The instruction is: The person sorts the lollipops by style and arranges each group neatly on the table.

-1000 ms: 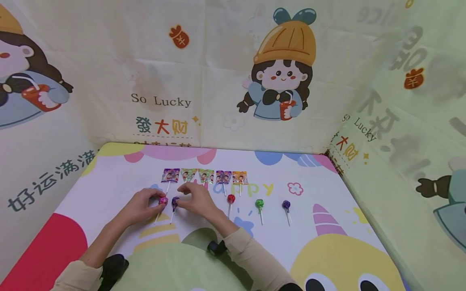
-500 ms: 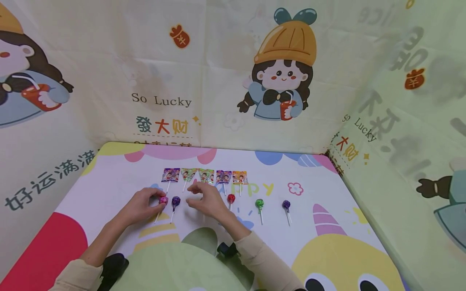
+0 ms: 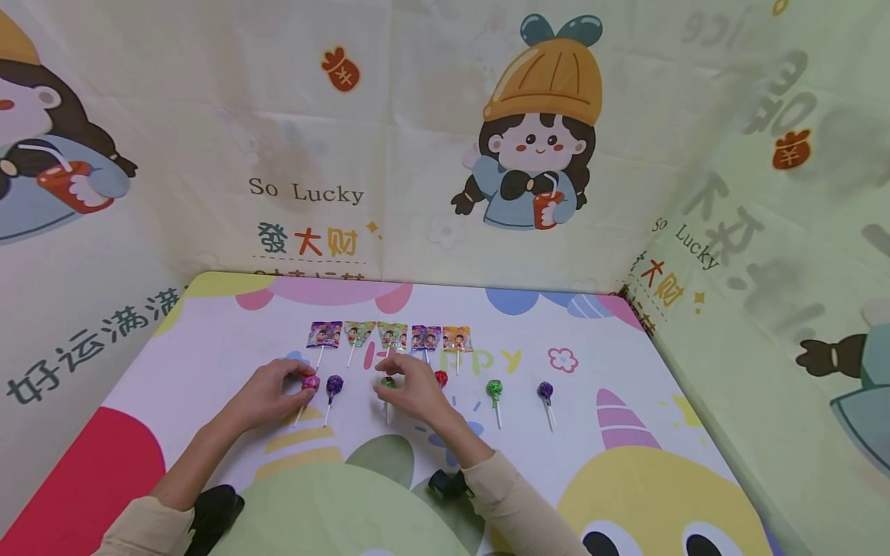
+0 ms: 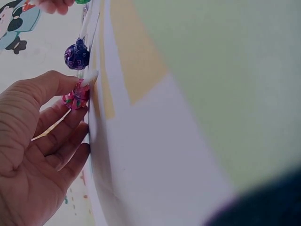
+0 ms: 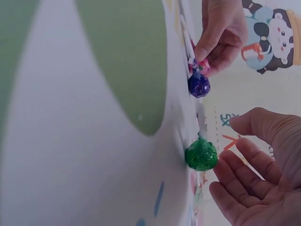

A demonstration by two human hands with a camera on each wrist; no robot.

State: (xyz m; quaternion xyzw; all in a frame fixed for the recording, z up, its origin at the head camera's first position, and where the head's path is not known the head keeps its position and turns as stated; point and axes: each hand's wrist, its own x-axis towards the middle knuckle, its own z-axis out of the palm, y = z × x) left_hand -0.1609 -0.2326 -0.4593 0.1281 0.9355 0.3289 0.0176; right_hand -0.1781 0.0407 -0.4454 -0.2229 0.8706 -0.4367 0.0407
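Observation:
My left hand [image 3: 267, 395] pinches a pink-wrapped lollipop [image 4: 75, 99] between thumb and fingers, its stick lying toward me on the table. Just right of it lies a purple-wrapped lollipop [image 3: 334, 384], touched by neither hand. My right hand [image 3: 417, 395] is over a green-wrapped lollipop [image 5: 201, 155]. In the right wrist view its thumb and fingers are spread, with the fingertips right beside the green ball and not closed on it. A red-wrapped lollipop [image 3: 441, 378] shows partly behind the right hand in the head view.
Farther right lie another green lollipop [image 3: 494, 388] and another purple lollipop [image 3: 545, 391]. Behind stands a row of several lollipops in flat printed wrappers, an orange one [image 3: 457, 338] at its right end. A patterned cloth [image 3: 417, 154] hangs along the table's back edge.
My right hand has let go of the purple lollipop and moved right to the green one. The left hand keeps its pinch on the pink lollipop.

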